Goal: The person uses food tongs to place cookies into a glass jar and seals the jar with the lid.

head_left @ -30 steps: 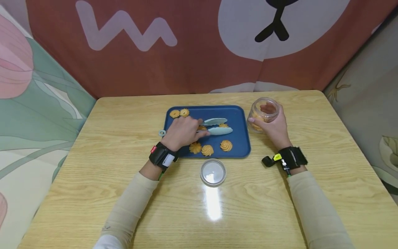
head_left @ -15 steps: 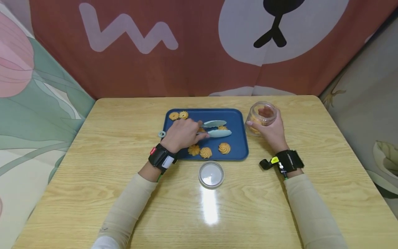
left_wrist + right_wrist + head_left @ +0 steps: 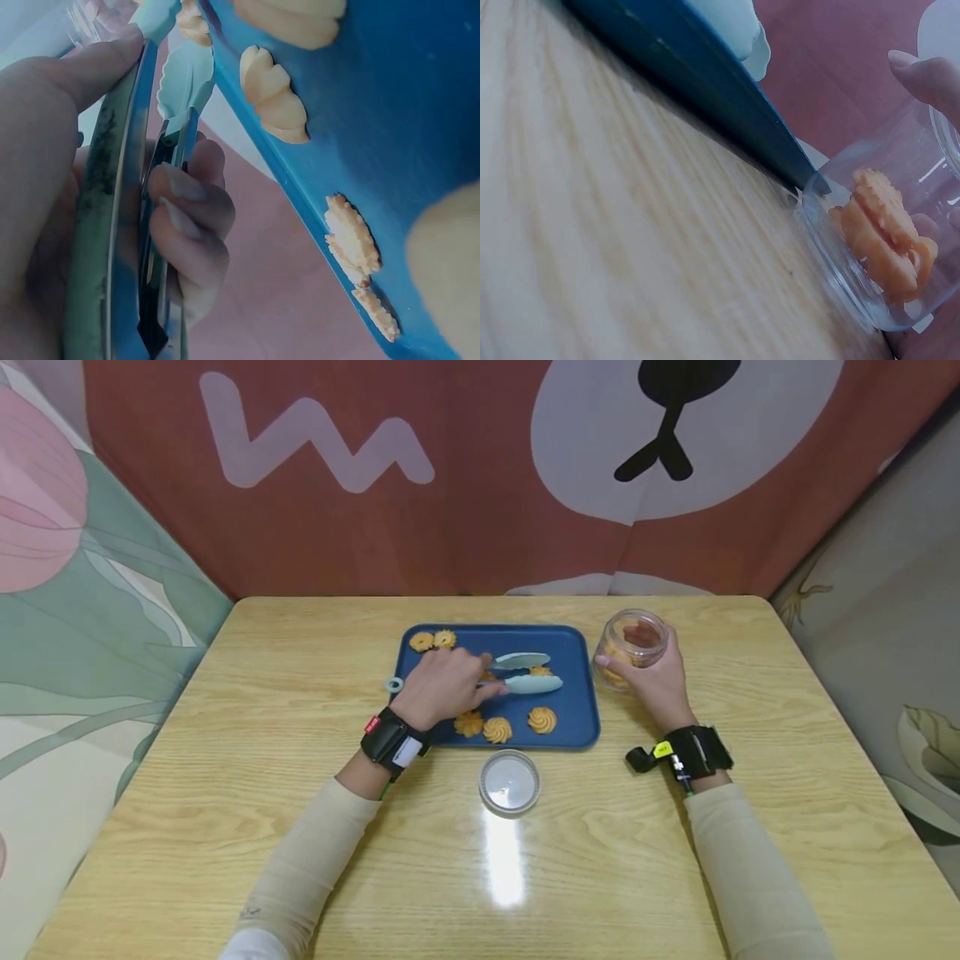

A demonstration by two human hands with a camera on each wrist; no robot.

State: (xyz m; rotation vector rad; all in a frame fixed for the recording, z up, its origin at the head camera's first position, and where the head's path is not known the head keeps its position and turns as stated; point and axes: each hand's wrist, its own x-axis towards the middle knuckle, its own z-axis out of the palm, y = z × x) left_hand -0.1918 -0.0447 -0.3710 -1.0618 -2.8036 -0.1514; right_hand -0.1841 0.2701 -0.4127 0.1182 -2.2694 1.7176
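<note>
"So, taking twelve o'clock as straight ahead, what does your left hand (image 3: 442,687) have?"

"My left hand grips the tongs (image 3: 534,684) by their metal arms, thumb on one side, fingers curled on the other. Their long axis runs from nine o'clock, the ring end, to three. The pale tips stand apart over the blue tray (image 3: 573,697), straddling a single cookie (image 3: 540,671); whether they touch it, I cannot tell."

"And your right hand (image 3: 662,682)?"

"It holds the uncovered jar (image 3: 633,653) by its side, just off the tray's three o'clock edge. Baked pieces (image 3: 885,232) lie inside, low in the glassy body."

"Which relation counts?"

"Tips to jar, I judge. From the tongs' tips, the jar sits near, between two and three o'clock, so the tongs point almost straight at it. My left hand is the nearer to the straddled cookie; my right is already on the jar."

"The rest of the scene?"

"Two paired cookies (image 3: 432,640) at the tray's ten o'clock corner, three near-edge cookies (image 3: 498,730) between five and seven, and, on the wooden counter (image 3: 615,843), a clear round lid (image 3: 510,783) just outside the tray at six."
</note>
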